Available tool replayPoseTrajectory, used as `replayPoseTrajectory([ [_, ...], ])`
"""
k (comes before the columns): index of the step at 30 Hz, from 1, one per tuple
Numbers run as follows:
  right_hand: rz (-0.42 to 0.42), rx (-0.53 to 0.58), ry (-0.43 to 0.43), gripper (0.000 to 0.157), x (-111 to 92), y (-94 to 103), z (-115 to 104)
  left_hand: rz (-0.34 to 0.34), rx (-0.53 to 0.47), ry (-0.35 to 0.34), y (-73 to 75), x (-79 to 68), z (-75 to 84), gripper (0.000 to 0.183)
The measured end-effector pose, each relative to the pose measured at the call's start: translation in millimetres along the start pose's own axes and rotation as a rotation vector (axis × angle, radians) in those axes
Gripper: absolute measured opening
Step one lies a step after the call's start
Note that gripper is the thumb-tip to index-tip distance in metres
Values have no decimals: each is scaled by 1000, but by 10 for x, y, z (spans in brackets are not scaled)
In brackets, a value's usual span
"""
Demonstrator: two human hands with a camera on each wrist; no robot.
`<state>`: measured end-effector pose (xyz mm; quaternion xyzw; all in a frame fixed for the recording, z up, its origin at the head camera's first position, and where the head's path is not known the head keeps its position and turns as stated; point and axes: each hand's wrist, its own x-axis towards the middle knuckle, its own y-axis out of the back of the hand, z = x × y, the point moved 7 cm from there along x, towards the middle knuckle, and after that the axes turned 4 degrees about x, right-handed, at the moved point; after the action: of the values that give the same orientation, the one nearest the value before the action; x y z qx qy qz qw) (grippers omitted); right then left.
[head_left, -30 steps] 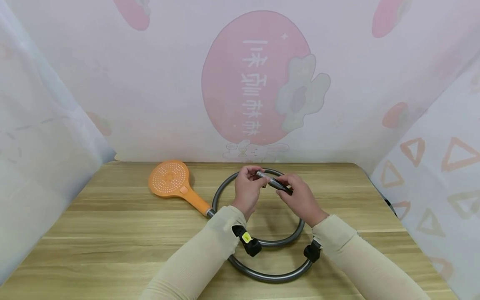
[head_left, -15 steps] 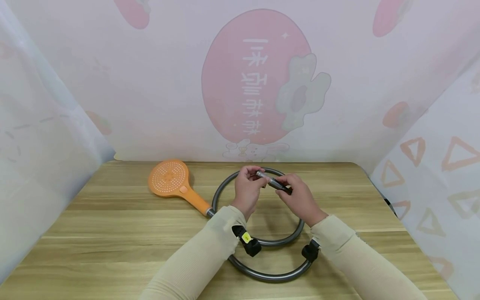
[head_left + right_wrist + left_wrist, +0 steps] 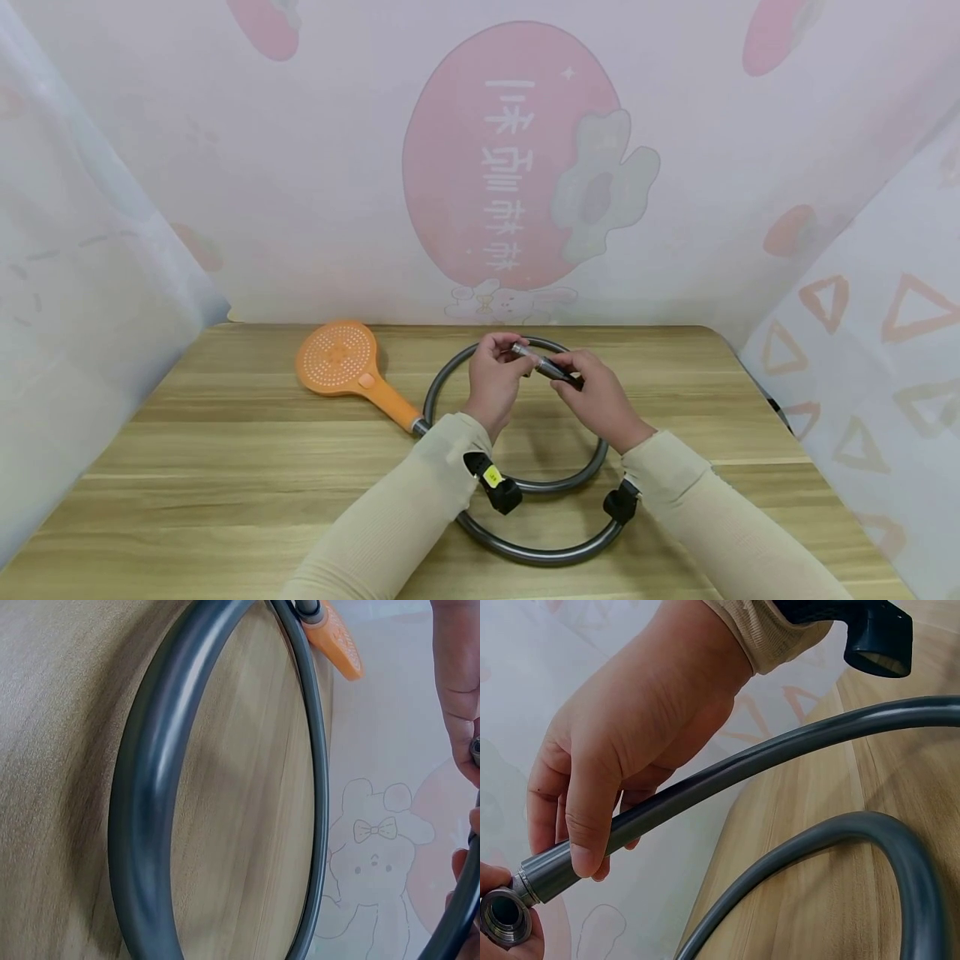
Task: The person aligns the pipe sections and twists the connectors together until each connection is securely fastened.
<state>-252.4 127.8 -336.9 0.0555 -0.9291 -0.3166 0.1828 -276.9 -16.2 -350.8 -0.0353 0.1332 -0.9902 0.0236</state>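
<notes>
My left hand [image 3: 495, 383] pinches a small metal fitting with a round threaded opening [image 3: 526, 924], seen at the lower left of the left wrist view. The fitting meets the end sleeve [image 3: 553, 871] of a dark grey shower hose. Just behind that end, my right hand [image 3: 603, 404] grips the hose [image 3: 727, 766] between thumb and fingers. The left wrist view shows this right hand largest. Both hands are raised over the table, and the rest of the hose [image 3: 551, 557] loops beneath them. An orange shower head [image 3: 337, 358] lies left of the hands, joined to the hose's other end.
A wood-grain table [image 3: 225, 500] carries the hose and shower head. Pale printed curtains [image 3: 330, 167] stand behind it and at both sides. Black wrist cameras [image 3: 504, 493] hang under both wrists, near the hose loops.
Both hands keep their hold on the fitting and hose. My right forearm and its wrist camera have shifted very slightly left; the shower head stays in place.
</notes>
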Motion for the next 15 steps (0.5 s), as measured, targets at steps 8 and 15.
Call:
replayPoseTrajectory([
  [8,-16,-3,2,32,3,-1,10,-1,4,-9,-4,4,-8,30],
  [15,-27,-5,10,33,2,8,-12,-3,13,0,-5,12,-22,31],
])
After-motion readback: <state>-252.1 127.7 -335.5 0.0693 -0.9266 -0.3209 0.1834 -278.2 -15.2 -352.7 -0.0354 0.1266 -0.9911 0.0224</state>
